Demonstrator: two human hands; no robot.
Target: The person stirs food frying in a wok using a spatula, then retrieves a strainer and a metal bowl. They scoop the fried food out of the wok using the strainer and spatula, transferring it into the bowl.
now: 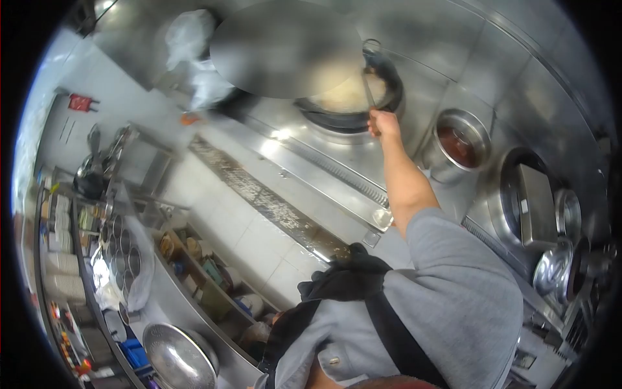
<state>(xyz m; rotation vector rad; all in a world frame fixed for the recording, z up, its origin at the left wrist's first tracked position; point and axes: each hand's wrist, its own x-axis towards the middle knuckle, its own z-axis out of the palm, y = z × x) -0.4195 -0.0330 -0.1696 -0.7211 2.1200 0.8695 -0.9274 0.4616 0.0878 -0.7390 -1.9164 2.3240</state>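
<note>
My right hand (383,123) is closed around the thin metal handle of a utensil (368,91) at the near rim of a dark wok (343,122). The utensil's far end cannot be made out. Pale yellowish food (346,96) lies in the wok. A large blurred grey oval covers the wok's left part. My right arm reaches up from a grey sleeve. My left hand is not in view.
Right of the wok stands a steel pot (461,146) with reddish-brown liquid. Farther right are a rectangular metal container (536,206) and round pans. At lower left are a steel colander (180,360), stacked bowls (63,275) and shelves. Clear plastic (208,87) lies at upper left.
</note>
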